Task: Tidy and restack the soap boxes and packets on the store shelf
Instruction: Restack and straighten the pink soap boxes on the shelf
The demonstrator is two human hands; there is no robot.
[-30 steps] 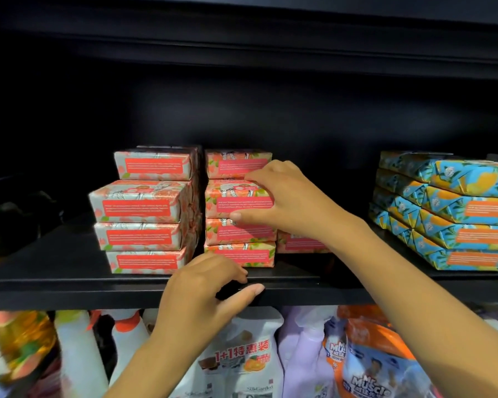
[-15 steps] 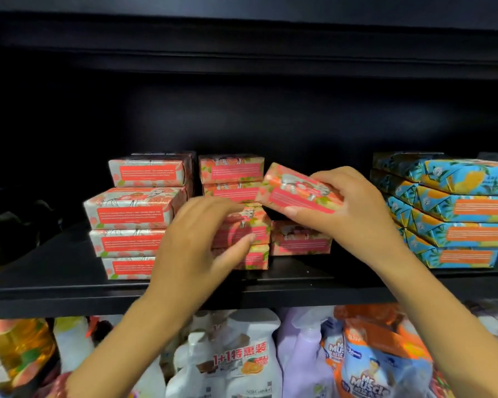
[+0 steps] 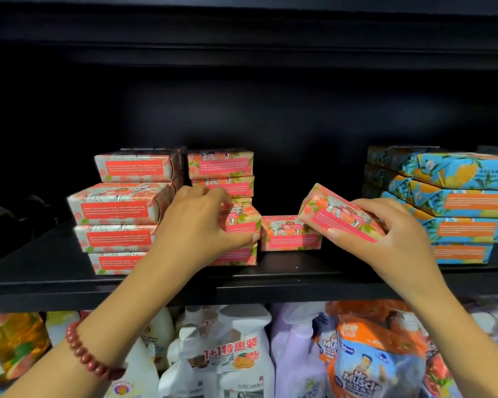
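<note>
- The right hand (image 3: 394,245) grips a tilted pink floral cardboard soap box (image 3: 339,215), held in the air just above and right of the lone pink box (image 3: 289,234) lying flat on the black metal shelf (image 3: 288,271).
- The left hand (image 3: 202,225) curls round a skewed pink box (image 3: 240,222) in the narrow stack (image 3: 220,168) just left of the lone pink box.
- Further left of it, the wider pink packets (image 3: 121,208) sit staggered; well right of it, the blue-and-orange boxes (image 3: 457,202) fan out.
- My judgement: roughly midway; the held box needs placing, the stacks squaring.
</note>
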